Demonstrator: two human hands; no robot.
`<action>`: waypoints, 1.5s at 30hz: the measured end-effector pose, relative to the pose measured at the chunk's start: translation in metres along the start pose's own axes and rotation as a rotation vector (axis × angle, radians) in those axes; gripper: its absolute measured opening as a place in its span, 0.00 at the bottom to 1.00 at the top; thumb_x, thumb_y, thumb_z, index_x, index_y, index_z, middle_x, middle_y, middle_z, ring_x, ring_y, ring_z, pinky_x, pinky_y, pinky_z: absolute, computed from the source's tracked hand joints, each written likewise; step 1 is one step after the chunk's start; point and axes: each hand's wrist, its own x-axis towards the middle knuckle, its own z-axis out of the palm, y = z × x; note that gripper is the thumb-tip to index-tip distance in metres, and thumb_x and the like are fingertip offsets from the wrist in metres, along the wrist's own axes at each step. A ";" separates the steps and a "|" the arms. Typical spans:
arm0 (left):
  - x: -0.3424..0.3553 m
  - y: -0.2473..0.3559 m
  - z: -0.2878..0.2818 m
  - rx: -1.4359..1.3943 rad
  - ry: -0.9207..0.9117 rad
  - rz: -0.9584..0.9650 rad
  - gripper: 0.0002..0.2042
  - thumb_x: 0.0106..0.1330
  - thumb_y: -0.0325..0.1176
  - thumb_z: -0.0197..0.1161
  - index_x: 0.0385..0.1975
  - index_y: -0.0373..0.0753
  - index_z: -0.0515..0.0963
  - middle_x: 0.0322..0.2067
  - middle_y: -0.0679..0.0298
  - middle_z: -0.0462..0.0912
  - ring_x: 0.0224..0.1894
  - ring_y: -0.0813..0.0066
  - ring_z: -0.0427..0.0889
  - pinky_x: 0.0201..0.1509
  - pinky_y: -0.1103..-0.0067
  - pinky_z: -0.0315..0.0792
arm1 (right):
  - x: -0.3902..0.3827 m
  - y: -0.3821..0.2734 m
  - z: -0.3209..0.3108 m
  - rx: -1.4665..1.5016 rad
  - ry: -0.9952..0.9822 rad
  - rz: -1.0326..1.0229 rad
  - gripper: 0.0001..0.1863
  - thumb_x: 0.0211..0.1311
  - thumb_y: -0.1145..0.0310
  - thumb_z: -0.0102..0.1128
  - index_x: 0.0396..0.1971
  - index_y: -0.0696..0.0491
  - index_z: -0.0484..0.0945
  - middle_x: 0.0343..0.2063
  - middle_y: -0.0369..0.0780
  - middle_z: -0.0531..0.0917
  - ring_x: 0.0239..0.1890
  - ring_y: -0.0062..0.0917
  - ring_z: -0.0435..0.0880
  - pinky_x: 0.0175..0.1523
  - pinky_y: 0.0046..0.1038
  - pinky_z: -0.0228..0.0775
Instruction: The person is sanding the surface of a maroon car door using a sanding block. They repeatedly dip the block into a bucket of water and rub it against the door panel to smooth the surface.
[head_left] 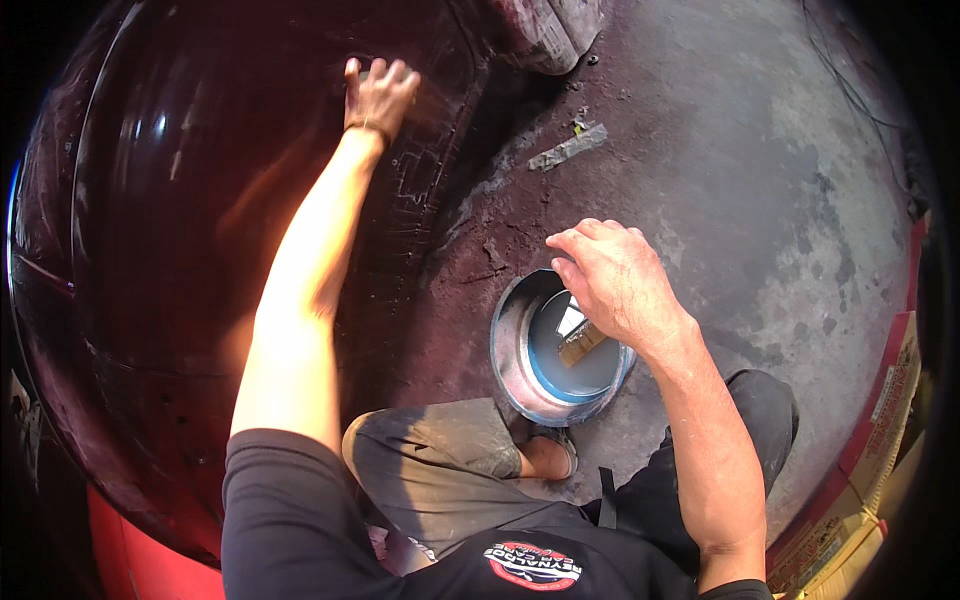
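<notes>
My left hand is stretched far forward onto a glossy dark red car panel. Its fingers are bent against the surface, and a small greyish patch shows between them, too little to name. Over the far right rim of a bucket hangs my right hand, loosely bent, thumb and forefinger apart, with nothing visible at their tips. Cloudy grey liquid stands in the bucket. Below that hand a tan, block-like shape appears at the liquid; whether it is touched or merely floats is unclear.
A crumpled strip of tape lies on the stained concrete floor beyond the bucket. Cardboard boxes line the right edge. Cables run along the far right. My bent knee is close to the bucket's left side.
</notes>
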 end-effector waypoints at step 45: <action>-0.294 0.289 -0.133 -3.526 0.237 -0.773 0.18 0.85 0.37 0.60 0.69 0.44 0.73 0.64 0.64 0.82 0.67 0.71 0.80 0.71 0.67 0.77 | -0.057 -0.036 0.141 1.514 -0.378 0.830 0.28 0.86 0.43 0.51 0.66 0.51 0.78 0.54 0.49 0.89 0.52 0.50 0.92 0.58 0.54 0.88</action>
